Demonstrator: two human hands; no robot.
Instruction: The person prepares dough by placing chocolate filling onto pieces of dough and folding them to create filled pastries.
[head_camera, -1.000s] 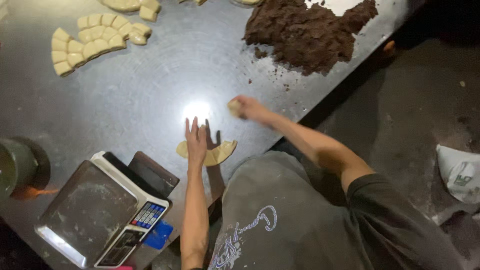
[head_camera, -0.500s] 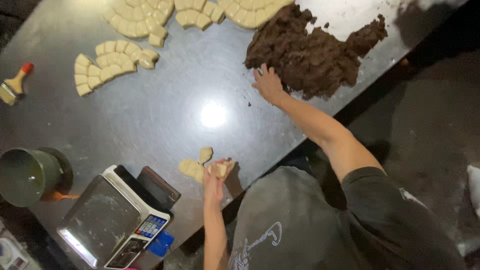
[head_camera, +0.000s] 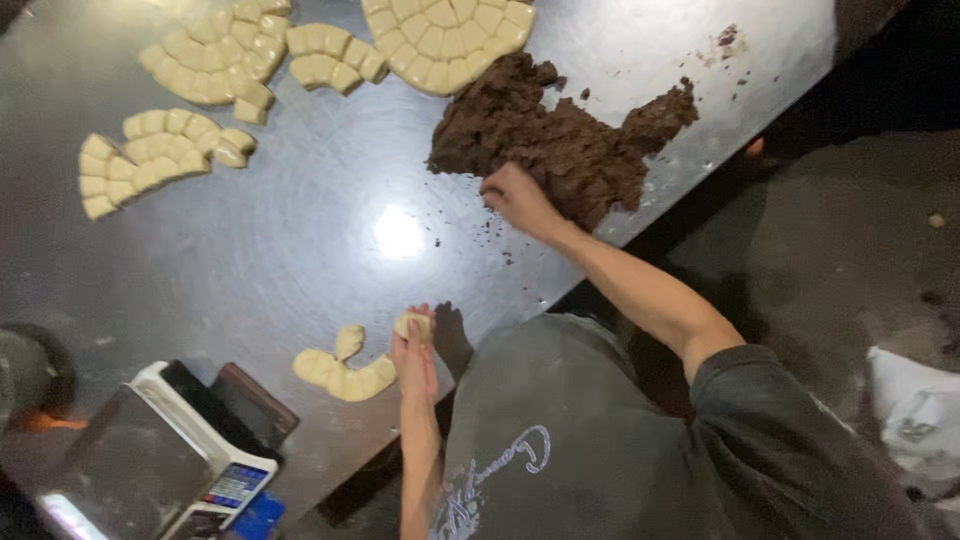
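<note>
- My left hand (head_camera: 413, 350) now pinches a small pale dough piece (head_camera: 412, 323) at its fingertips, just above the grey metal bench (head_camera: 330, 250); half a second ago it was only gathering that piece up, and a second ago it lay spread flat on the dough.
- At 9 o'clock from that hand, the curved strip of pale cut dough (head_camera: 345, 372) lies on the bench, one short bit sticking up from it.
- My right hand (head_camera: 512, 195) has travelled from the near edge up to 1 o'clock and now digs, fingers curled, into the dark brown crumbly filling mound (head_camera: 560, 140); I judge it is taking a portion for the held piece.
- More pale dough segments in arcs (head_camera: 165, 160) lie at 10 to 12 o'clock.
- A white digital scale (head_camera: 150, 465) sits at 7 o'clock.
</note>
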